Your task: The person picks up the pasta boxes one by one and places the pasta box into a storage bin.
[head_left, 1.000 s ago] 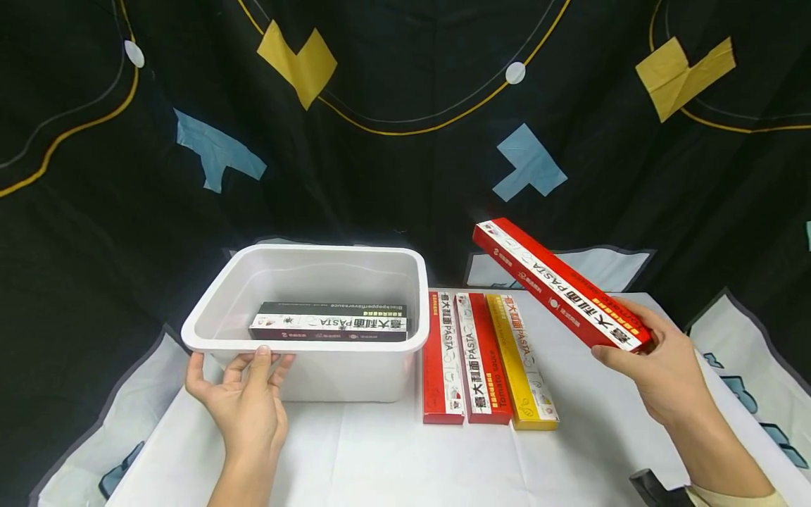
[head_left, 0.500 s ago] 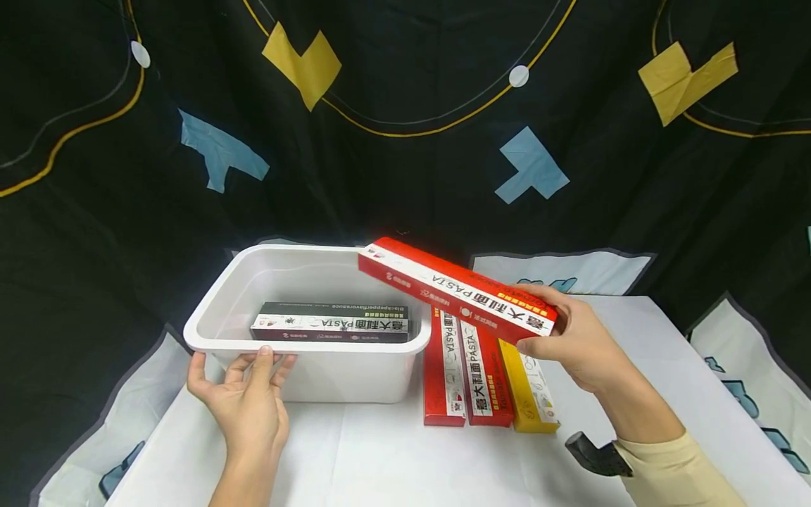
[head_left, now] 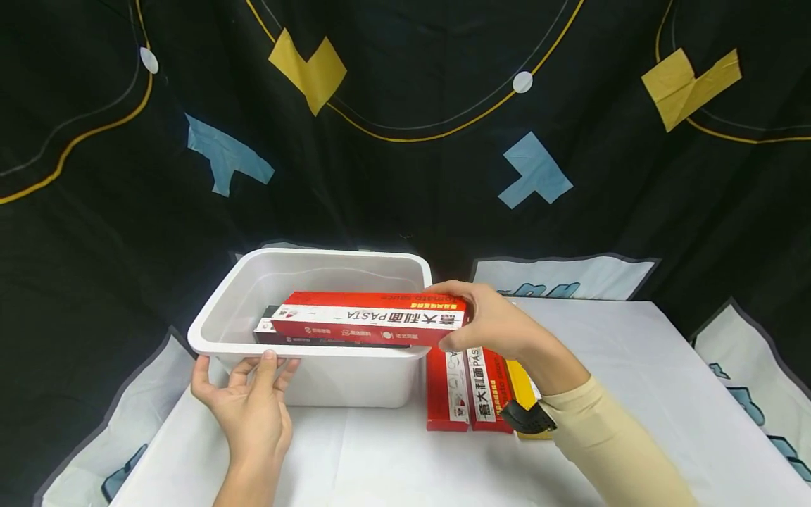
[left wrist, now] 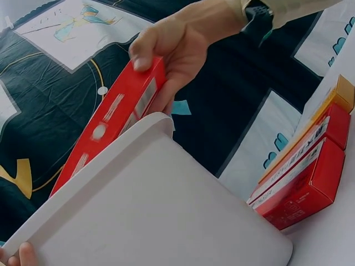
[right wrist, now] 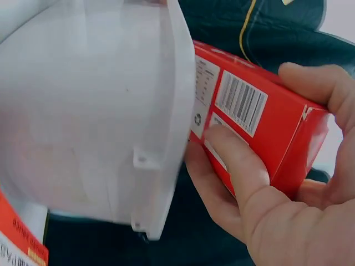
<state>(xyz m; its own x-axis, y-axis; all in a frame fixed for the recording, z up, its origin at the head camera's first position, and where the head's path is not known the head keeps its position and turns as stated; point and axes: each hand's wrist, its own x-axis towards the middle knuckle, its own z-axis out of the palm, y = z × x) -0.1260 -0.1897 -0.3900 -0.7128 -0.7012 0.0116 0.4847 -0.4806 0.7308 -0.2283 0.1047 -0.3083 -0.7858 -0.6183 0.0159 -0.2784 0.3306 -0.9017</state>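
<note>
In the head view my right hand [head_left: 491, 320] grips the right end of a red pasta box [head_left: 370, 317] marked tomato sauce. The box is held lengthwise over the white plastic bin [head_left: 342, 377], its right end above the bin's right rim. Below it, a dark pasta box [head_left: 269, 334] lies in the bin, mostly hidden. My left hand [head_left: 250, 408] holds the bin's front rim near the left corner, thumb and fingers at the lip. The right wrist view shows fingers and thumb around the red pasta box [right wrist: 277, 127], beside the bin wall [right wrist: 94, 111].
Right of the bin, two more red pasta boxes [head_left: 448, 394] [head_left: 488, 394] and a yellow pasta box [head_left: 522, 380] lie side by side on the white table [head_left: 608, 352], partly behind my right arm. A black patterned curtain [head_left: 405, 190] hangs behind.
My right hand has carried the red pasta box leftward and down from the right side to over the bin, levelling it. My left hand stays on the rim.
</note>
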